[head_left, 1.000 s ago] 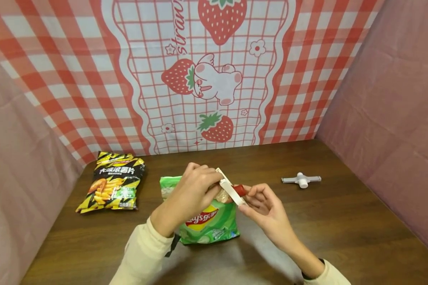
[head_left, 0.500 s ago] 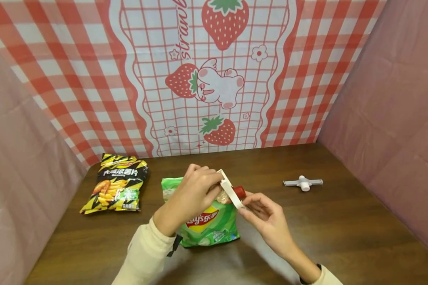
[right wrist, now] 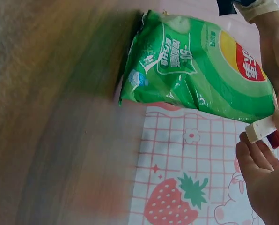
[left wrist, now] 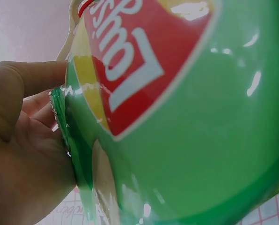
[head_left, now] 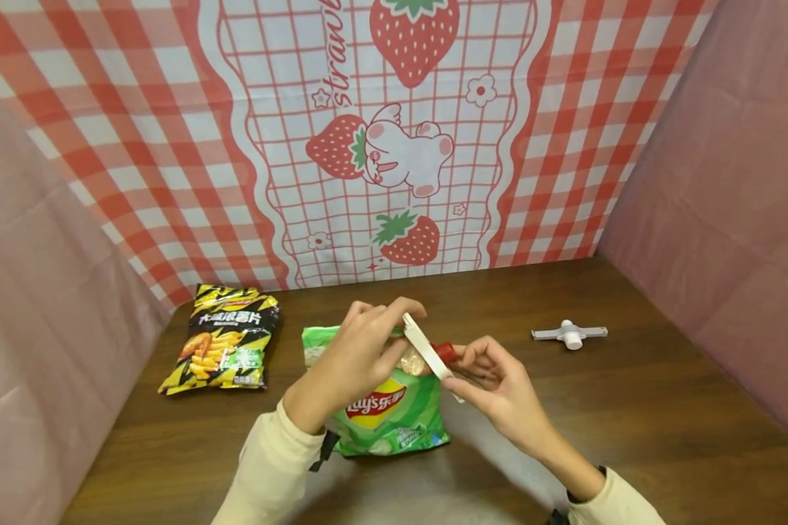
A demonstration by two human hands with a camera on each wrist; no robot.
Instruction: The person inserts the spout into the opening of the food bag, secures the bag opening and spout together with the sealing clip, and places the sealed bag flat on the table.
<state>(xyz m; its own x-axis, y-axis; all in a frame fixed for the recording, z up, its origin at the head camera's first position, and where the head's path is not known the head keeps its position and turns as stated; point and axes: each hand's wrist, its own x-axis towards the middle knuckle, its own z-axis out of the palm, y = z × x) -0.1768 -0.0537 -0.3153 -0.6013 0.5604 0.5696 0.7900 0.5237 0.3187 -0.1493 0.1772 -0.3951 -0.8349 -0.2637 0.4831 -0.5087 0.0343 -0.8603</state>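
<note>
A green Lay's chip bag [head_left: 384, 415] lies on the brown table [head_left: 630, 408], its top end raised. My left hand [head_left: 394, 328] grips that top, fingers curled over it. A white bag clip [head_left: 423, 350] with a red knob [head_left: 445, 353] sits slanted across the bag's top. My right hand [head_left: 473, 368] pinches the clip's lower end beside the red knob. The left wrist view is filled by the green bag [left wrist: 186, 131] with my left hand [left wrist: 22, 150] behind it. The right wrist view shows the bag [right wrist: 200, 65], the clip's end [right wrist: 261, 129] and my right hand [right wrist: 261, 183].
A black and yellow chip bag [head_left: 226, 339] lies flat at the table's back left. A second white clip [head_left: 570, 334] lies at the back right. Pink cloth walls stand on both sides, with a red checked strawberry cloth [head_left: 394, 146] behind.
Both hands stay at the bag's top with the clip. My right fingers have shifted slightly up toward the red knob. The head view has drifted a little.
</note>
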